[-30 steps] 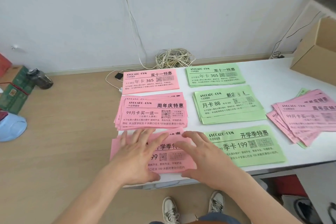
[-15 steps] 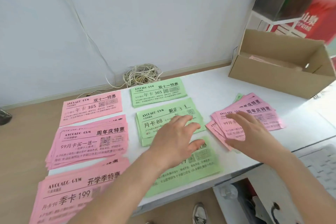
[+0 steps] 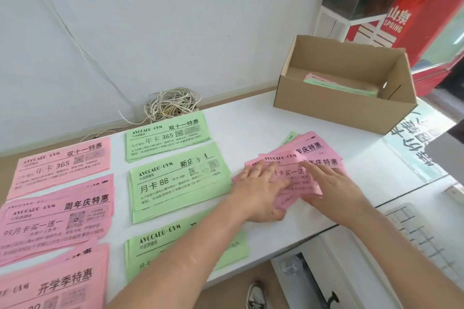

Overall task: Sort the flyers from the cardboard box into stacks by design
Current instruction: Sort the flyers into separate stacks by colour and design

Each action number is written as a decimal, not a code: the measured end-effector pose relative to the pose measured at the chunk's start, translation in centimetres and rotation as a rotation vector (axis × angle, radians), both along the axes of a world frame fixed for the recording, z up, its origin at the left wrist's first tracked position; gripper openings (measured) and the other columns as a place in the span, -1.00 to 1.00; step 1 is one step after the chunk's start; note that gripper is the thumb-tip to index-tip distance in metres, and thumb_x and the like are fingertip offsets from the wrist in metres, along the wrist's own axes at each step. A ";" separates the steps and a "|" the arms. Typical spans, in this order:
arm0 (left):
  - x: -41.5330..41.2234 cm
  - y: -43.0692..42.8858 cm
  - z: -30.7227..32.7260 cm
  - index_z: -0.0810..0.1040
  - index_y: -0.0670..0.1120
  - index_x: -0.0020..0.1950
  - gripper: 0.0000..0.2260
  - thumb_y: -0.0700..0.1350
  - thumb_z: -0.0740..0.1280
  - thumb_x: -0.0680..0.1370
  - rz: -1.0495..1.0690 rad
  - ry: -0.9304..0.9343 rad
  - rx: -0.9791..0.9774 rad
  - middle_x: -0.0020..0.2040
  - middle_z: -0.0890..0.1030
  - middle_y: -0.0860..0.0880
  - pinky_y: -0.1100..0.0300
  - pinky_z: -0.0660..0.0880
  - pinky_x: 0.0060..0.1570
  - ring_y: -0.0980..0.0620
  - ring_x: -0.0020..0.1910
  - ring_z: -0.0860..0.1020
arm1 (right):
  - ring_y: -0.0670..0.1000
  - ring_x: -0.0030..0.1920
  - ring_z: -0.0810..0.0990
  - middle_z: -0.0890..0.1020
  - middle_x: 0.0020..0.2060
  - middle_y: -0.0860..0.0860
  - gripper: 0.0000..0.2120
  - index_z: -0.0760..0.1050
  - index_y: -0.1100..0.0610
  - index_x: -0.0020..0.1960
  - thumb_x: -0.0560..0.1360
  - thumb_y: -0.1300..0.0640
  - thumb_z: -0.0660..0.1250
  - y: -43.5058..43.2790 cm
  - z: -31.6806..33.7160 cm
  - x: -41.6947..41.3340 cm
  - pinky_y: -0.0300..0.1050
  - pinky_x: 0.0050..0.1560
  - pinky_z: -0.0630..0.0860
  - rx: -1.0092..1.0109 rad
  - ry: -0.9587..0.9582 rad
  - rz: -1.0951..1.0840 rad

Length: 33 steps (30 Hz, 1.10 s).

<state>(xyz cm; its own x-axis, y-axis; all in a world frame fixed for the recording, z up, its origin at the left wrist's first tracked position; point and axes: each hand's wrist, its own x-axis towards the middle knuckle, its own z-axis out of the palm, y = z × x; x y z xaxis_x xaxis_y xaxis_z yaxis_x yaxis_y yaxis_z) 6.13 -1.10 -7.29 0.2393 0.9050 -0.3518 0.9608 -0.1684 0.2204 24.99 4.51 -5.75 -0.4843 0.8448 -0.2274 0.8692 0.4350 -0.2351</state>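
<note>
One white desk carries it all. Cardboard box at the far right, open, a few flyers lying inside. Three pink stacks at left, three green stacks just beside them. Loose pile, mostly pink and fanned, sits between green stacks and box. Left hand and right hand both rest on it, fingers straight on top, thumbs at its near edge.
</note>
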 end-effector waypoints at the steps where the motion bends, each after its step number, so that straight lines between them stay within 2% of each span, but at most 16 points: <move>1: -0.6 0.2 0.0 0.04 0.23 0.49 -0.33 0.16 0.28 0.45 -0.003 -0.036 -0.012 0.56 -0.18 -0.04 -0.14 -0.21 0.47 -0.10 0.53 -0.20 | 0.01 0.34 0.33 0.35 0.41 -0.16 -0.34 0.09 -0.14 0.50 0.50 -0.09 0.31 -0.4 0.0 0.2 -0.09 0.27 0.36 0.021 0.026 0.007; 4: -1.6 0.5 0.0 0.16 0.22 0.43 -0.36 0.16 0.34 0.41 -0.002 -0.083 -0.004 0.57 -0.13 0.05 -0.12 -0.21 0.47 0.02 0.53 -0.16 | 0.00 0.29 0.40 0.46 0.32 -0.16 -0.42 0.27 -0.09 0.45 0.47 -0.03 0.37 -1.3 -0.7 1.0 -0.08 0.21 0.40 0.062 0.070 0.009; 7: -1.5 0.2 -0.1 0.16 0.07 0.46 -0.35 0.27 0.29 0.46 0.010 -0.039 0.080 0.56 -0.02 0.05 -0.08 -0.16 0.49 0.06 0.53 -0.05 | 0.07 0.32 0.38 0.50 0.25 -0.12 -0.54 0.48 -0.07 0.29 0.41 0.02 0.44 -1.5 -1.3 2.0 0.07 0.11 0.47 0.101 0.163 -0.050; 10: -1.3 0.1 -0.4 0.19 0.00 0.46 -0.39 0.25 0.24 0.51 0.051 -0.046 0.196 0.51 0.16 0.01 -0.01 -0.05 0.49 0.02 0.49 0.14 | 0.05 0.43 0.19 0.35 0.39 -0.11 -0.54 0.42 -0.14 0.35 0.46 -0.05 0.36 -1.5 -1.4 2.9 0.10 0.26 0.38 0.046 0.112 -0.137; 14: -1.0 0.4 -0.3 0.38 -0.06 0.35 -0.51 0.21 0.20 0.54 0.006 -0.010 0.300 0.41 0.37 -0.04 0.06 0.26 0.37 -0.03 0.38 0.33 | 0.10 0.42 0.28 0.39 0.38 -0.07 -0.58 0.46 -0.12 0.32 0.48 0.01 0.37 -0.9 -1.5 3.9 0.14 0.35 0.34 0.028 0.138 -0.148; 18: -0.8 0.6 0.0 0.39 -0.08 0.29 -0.59 0.15 0.09 0.58 -0.004 -0.013 0.323 0.29 0.48 -0.04 0.07 0.43 0.20 -0.01 0.29 0.40 | 0.12 0.27 0.46 0.57 0.21 -0.06 -0.75 0.63 -0.08 0.10 0.48 0.16 0.41 0.1 -1.6 4.5 0.10 0.25 0.43 0.107 0.350 -0.176; 20: -0.3 0.6 0.2 0.31 -0.09 0.39 -0.57 0.10 0.09 0.60 -0.012 -0.008 0.320 0.32 0.46 -0.07 0.06 0.41 0.20 -0.05 0.30 0.40 | 0.09 0.23 0.47 0.59 0.19 -0.02 -0.83 0.67 -0.03 0.04 0.48 0.14 0.41 0.6 -1.4 4.3 0.02 0.27 0.40 0.129 0.472 -0.248; 22: 0.2 0.7 0.4 0.28 -0.09 0.41 -0.59 0.07 0.07 0.62 -0.011 -0.007 0.329 0.28 0.49 -0.11 0.03 0.43 0.11 -0.11 0.24 0.45 | 0.05 0.22 0.47 0.57 0.19 -0.01 -0.85 0.67 0.02 0.03 0.47 0.10 0.43 1.2 -1.0 3.9 0.08 0.26 0.44 0.120 0.613 -0.347; 24: 0.2 1.1 0.5 0.34 -0.07 0.28 -0.72 0.01 0.06 0.63 0.023 -0.039 0.365 0.08 0.59 -0.08 0.05 0.46 -0.09 -0.15 0.04 0.54 | 0.05 0.26 0.46 0.52 0.25 -0.03 -0.75 0.60 0.00 0.14 0.46 0.09 0.43 1.6 -0.4 3.3 0.10 0.21 0.47 0.131 0.731 -0.438; 25: -0.1 1.3 0.4 0.34 -0.06 0.26 -0.76 -0.05 0.07 0.63 0.071 -0.062 0.387 -0.03 0.61 -0.07 0.06 0.46 -0.15 -0.17 -0.07 0.57 | 0.05 0.31 0.43 0.47 0.30 -0.03 -0.61 0.50 -0.02 0.27 0.45 0.07 0.44 1.8 -0.1 3.0 0.08 0.23 0.45 0.115 0.757 -0.489; 27: -0.9 1.7 0.3 0.24 -0.01 0.42 -0.61 -0.19 0.11 0.59 0.201 -0.151 0.411 -0.19 0.61 -0.08 0.06 0.44 -0.25 -0.19 -0.27 0.56 | 0.05 0.39 0.34 0.37 0.40 0.00 -0.27 0.17 -0.07 0.49 0.43 0.01 0.46 2.2 0.4 2.7 0.10 0.31 0.37 -0.008 0.684 -0.593; 28: -1.1 1.8 0.3 0.10 0.04 0.51 -0.48 -0.23 0.12 0.58 0.240 -0.195 0.422 -0.19 0.62 -0.10 0.04 0.46 -0.30 -0.18 -0.37 0.53 | 0.07 0.40 0.33 0.35 0.41 0.01 -0.16 0.04 -0.09 0.52 0.42 -0.02 0.47 2.3 0.5 2.5 0.11 0.33 0.35 -0.080 0.586 -0.603; 29: -1.3 1.8 0.4 -0.04 0.13 0.53 -0.38 -0.26 0.12 0.57 0.261 -0.244 0.429 -0.06 0.64 -0.12 0.02 0.49 -0.33 -0.15 -0.44 0.50 | 0.08 0.39 0.32 0.35 0.41 0.00 -0.11 -0.03 -0.11 0.53 0.40 -0.04 0.47 2.2 0.4 2.3 0.10 0.34 0.34 -0.127 0.466 -0.570; 31: -1.5 1.8 1.0 -0.18 0.34 0.47 -0.25 -0.28 0.12 0.55 0.231 -0.264 0.417 0.36 0.45 -0.10 0.02 0.54 -0.35 -0.07 -0.48 0.45 | 0.08 0.36 0.31 0.38 0.38 -0.03 -0.13 0.00 -0.10 0.53 0.40 -0.06 0.46 1.8 0.0 2.0 0.03 0.32 0.31 -0.126 0.258 -0.447; 32: -1.5 1.9 1.0 -0.19 0.39 0.45 -0.23 -0.28 0.13 0.55 0.187 -0.212 0.411 0.43 0.37 -0.08 0.04 0.54 -0.34 -0.06 -0.45 0.44 | 0.08 0.34 0.31 0.39 0.37 -0.03 -0.18 0.06 -0.08 0.52 0.41 -0.04 0.45 1.7 -0.1 1.9 -0.01 0.30 0.30 -0.104 0.213 -0.401; 33: -1.3 1.8 1.0 -0.14 0.38 0.46 -0.28 -0.24 0.14 0.56 0.140 -0.144 0.402 0.40 0.39 -0.07 0.04 0.52 -0.30 -0.07 -0.40 0.44 | 0.08 0.32 0.33 0.40 0.35 -0.02 -0.23 0.12 -0.07 0.51 0.42 0.00 0.45 1.7 -0.1 1.9 -0.05 0.28 0.30 -0.097 0.219 -0.389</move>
<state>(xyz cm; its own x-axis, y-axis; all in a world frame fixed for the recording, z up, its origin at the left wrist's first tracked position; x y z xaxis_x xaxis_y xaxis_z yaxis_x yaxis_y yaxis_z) 4.81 0.68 -6.29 0.1258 0.9901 0.0625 0.9448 -0.1387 0.2969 26.85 6.22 -5.86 -0.1804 0.9532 -0.2425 0.8890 0.0525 -0.4549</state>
